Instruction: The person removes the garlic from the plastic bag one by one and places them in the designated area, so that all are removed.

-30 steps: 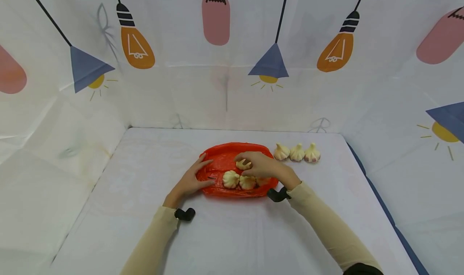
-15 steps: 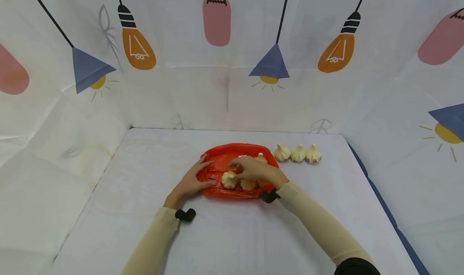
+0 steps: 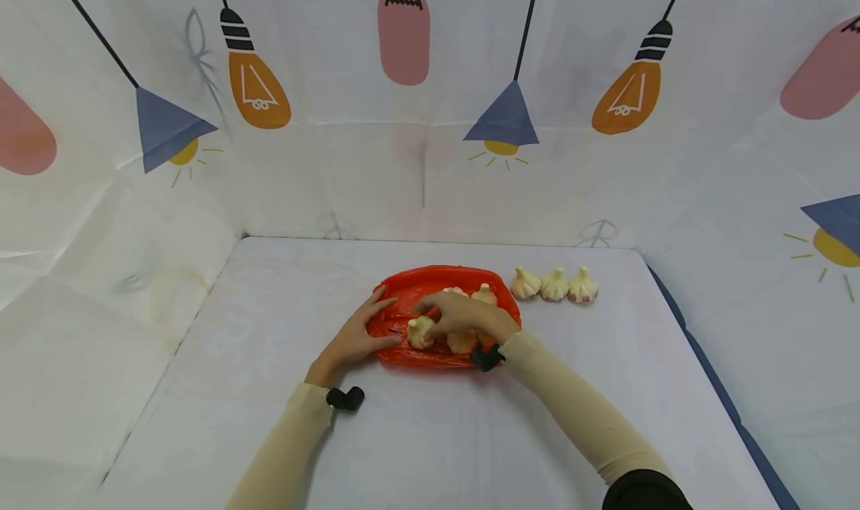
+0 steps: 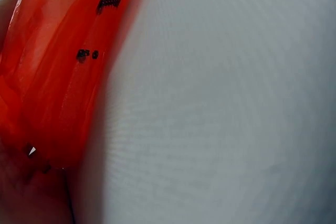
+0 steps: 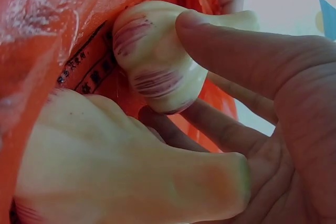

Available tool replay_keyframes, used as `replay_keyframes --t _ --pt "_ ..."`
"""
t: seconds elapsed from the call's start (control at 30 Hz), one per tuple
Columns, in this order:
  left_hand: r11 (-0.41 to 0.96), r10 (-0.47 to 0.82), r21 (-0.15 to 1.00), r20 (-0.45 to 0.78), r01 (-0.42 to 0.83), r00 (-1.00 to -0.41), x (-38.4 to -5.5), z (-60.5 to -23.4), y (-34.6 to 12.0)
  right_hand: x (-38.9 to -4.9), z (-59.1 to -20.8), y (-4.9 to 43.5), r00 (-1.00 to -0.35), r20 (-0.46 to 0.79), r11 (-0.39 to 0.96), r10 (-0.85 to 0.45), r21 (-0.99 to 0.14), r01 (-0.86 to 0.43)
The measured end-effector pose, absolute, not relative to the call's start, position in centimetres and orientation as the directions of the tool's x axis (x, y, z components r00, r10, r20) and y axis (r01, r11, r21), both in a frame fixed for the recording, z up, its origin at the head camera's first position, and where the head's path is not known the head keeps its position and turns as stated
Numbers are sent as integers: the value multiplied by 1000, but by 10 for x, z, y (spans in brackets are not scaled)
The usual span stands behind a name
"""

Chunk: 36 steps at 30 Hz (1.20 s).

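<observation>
A red plastic bag (image 3: 403,282) lies spread in a shallow oval on the white table, with several garlic bulbs inside. My left hand (image 3: 354,336) curves round its left end, thumb and fingers over the edge. My right hand (image 3: 460,314) reaches in from the right and grips a garlic bulb (image 3: 419,332) at the front left of the group. In the right wrist view the thumb presses on this held bulb (image 5: 157,59), with fingers behind it, and another bulb (image 5: 105,161) lies close under the hand. The right hand partly hides the bulbs beneath it.
Behind the bag's right end, three garlic bulbs (image 3: 554,284) stand in a row on the white table (image 3: 416,443). A white sheet printed with lamps and bulbs (image 3: 376,181) hangs round the table's back and sides.
My right hand has let go of a bulb at the back of the bag and moved left and forward to the front-left bulb. The left hand stays at the bag's left end.
</observation>
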<state>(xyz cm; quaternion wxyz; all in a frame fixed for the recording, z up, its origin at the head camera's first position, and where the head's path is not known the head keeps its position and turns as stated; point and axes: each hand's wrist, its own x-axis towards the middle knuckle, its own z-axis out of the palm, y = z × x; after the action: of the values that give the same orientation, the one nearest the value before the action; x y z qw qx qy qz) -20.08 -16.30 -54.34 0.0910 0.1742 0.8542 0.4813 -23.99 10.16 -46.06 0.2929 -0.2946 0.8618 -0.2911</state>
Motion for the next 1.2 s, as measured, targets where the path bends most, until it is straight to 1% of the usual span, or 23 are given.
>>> replay_keyframes --t 0.1,0.33,0.43,0.6,1.0,1.2 --pt "479 382 853 8 205 -924 -201 -543 -163 -240 -461 101 -652 -341 658 -677 -678 -328" --pt "475 379 855 14 208 -925 -201 -544 -164 -244 -462 102 -647 -319 645 -693 -676 -358" --pt "481 377 852 11 206 -926 -201 -544 -164 -245 -462 104 -656 -318 646 -684 -682 -344" --pt "485 375 852 3 198 -927 -200 -542 -164 -246 -463 104 -652 -327 643 -684 -692 -327" --pt "479 378 856 -1 194 -926 -201 -543 -165 -246 -464 104 -652 -323 649 -686 -677 -347" --pt "477 385 857 -5 195 -923 -200 -544 -164 -245 -463 105 -645 -337 649 -686 -684 -334"
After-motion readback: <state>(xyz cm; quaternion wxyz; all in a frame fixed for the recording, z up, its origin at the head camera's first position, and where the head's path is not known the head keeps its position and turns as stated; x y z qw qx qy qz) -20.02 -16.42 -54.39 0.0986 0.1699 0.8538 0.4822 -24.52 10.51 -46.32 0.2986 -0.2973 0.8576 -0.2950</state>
